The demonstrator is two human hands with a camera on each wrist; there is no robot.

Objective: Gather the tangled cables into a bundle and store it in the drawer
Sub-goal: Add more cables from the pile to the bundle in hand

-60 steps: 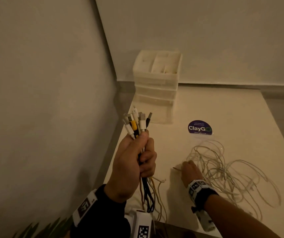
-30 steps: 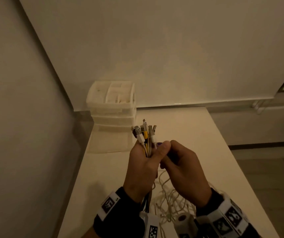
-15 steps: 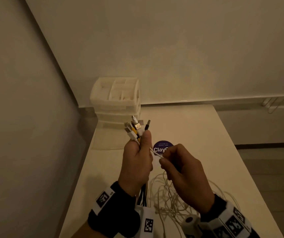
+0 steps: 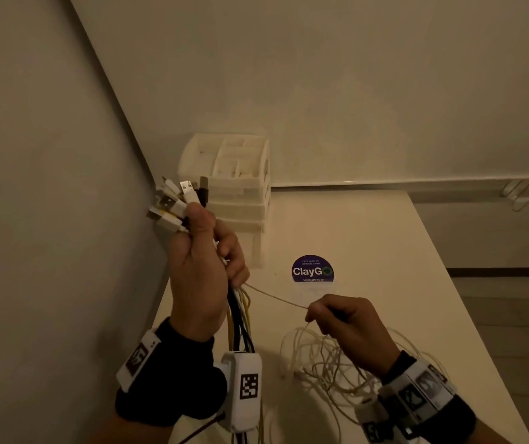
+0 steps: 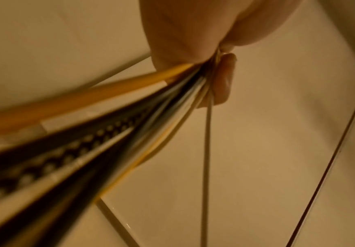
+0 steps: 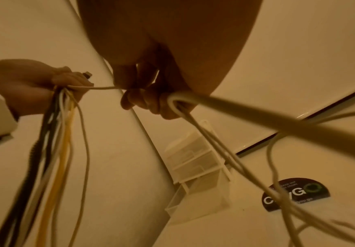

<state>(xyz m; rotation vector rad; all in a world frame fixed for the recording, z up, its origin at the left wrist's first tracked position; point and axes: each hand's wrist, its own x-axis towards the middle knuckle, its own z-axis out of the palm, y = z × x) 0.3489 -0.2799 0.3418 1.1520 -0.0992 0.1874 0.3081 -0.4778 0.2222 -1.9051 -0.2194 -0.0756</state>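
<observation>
The gathering step is in hand, and I judge it roughly half done. The left hand (image 4: 204, 270) is fisted round the bundle (image 4: 239, 318) of black, yellow and white cables, held upright above the worktop (image 4: 369, 238) with the plugs (image 4: 178, 200) fanned out over the thumb and the tails hanging down past the wrist. The right hand (image 4: 351, 328) pinches one thin white cable (image 4: 276, 296), which runs taut from the bottom of the left fist across to its fingertips; in the right wrist view the same line loops over the curled fingers (image 6: 151, 102) and trails off below. Beneath that hand the tangle (image 4: 330, 370) of pale loops lies loose on the worktop, not yet collected. The next move probably calls for drawing this cable's slack up and laying it alongside the rest in the left grip, then repeating for the remaining loops, gently, since a snagged loop could drag the whole heap. The drawer unit (image 4: 237, 193) stands in the far corner against the wall, its bottom drawer (image 6: 202, 202) seemingly pulled out. A round ClayGo sticker (image 4: 312, 269) sits between unit and tangle; nothing blocks the way to the drawer, though the long dangling tails will want folding before they fit.
</observation>
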